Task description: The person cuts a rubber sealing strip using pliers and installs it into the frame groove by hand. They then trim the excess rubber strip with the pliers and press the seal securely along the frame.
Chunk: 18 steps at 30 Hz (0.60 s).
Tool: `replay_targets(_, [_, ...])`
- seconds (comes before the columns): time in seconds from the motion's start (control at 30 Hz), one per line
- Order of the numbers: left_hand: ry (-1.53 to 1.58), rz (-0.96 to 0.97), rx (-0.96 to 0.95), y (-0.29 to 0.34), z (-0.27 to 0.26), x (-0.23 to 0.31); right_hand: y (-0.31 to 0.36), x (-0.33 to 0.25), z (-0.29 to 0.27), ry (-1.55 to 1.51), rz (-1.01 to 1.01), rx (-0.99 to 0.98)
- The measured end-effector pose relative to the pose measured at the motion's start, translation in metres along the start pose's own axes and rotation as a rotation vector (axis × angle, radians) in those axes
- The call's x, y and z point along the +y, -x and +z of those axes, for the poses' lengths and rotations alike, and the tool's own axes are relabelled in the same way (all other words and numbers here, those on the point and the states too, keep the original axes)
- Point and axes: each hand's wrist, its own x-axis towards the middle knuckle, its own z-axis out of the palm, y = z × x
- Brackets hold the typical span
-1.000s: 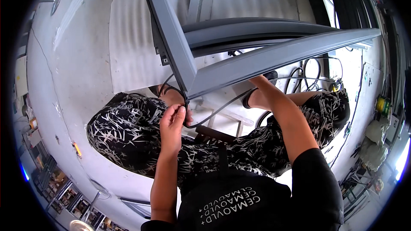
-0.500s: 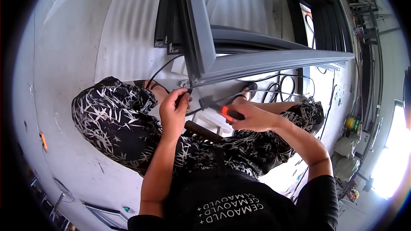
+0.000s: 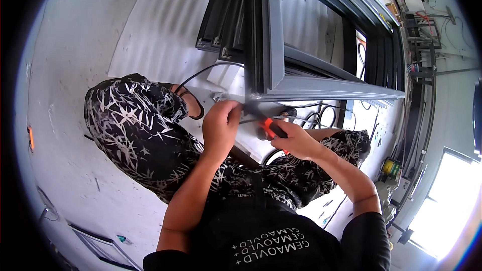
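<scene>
A grey metal frame point(image 3: 277, 35) stands in front of me, its near corner between my hands. My left hand point(image 3: 221, 123) is closed at that corner, fingers pinched together; what they hold is hidden. In my right hand point(image 3: 298, 142) is a hammer point(image 3: 273, 128) with an orange and black handle. Its dark, blurred head is close to the lower corner of the frame, beside my left fingers. I cannot tell whether it touches the metal.
More dark frames point(image 3: 208, 35) stand stacked behind the grey one. A black cable point(image 3: 201, 72) loops past my foot, and further coils lie at the right. A white sheet point(image 3: 150, 35) covers part of the floor. Profiles and tools line the right wall point(image 3: 427, 95).
The frame's near corner now appears further right in view. My left hand has shifted right and up with it, its knuckles now turned upward. The hammer head has come up close to the corner.
</scene>
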Motion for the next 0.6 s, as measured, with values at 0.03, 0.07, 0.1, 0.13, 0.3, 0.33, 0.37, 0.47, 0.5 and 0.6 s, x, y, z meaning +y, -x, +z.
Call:
replay_targets(0.03, [0.02,-0.01,0.002,0.0,0.0,0.002,-0.001,0.003,0.0,0.002,-0.004,-0.005])
replay_targets(0.07, [0.024,-0.011,0.007,0.0,0.0,0.002,0.0,0.005,0.002,0.008,-0.003,-0.006])
replay_targets(0.1, [0.02,-0.018,0.003,0.001,0.001,0.002,0.001,0.006,0.005,-0.001,0.003,0.017])
replay_targets(0.13, [0.015,-0.025,-0.001,0.001,0.001,0.002,0.002,0.008,0.007,-0.01,0.009,0.04])
replay_targets(0.3, [0.032,-0.056,-0.019,0.0,-0.003,0.008,0.006,0.004,0.018,0.03,-0.034,0.129])
replay_targets(0.33, [0.029,-0.054,-0.022,0.0,-0.003,0.008,0.006,0.004,0.019,0.029,-0.035,0.129])
replay_targets(0.37, [0.028,-0.054,-0.022,0.001,-0.004,0.008,0.006,0.003,0.02,0.061,-0.027,0.138])
replay_targets(0.47, [0.017,-0.016,-0.001,0.001,-0.003,0.006,0.007,0.005,0.025,0.187,-0.078,0.191])
replay_targets(0.5, [0.013,-0.013,-0.003,0.001,-0.003,0.006,0.007,0.006,0.026,0.284,-0.138,0.231])
replay_targets(0.6, [-0.002,0.002,0.003,0.0,-0.001,0.001,0.005,0.012,0.03,0.322,-0.216,0.246])
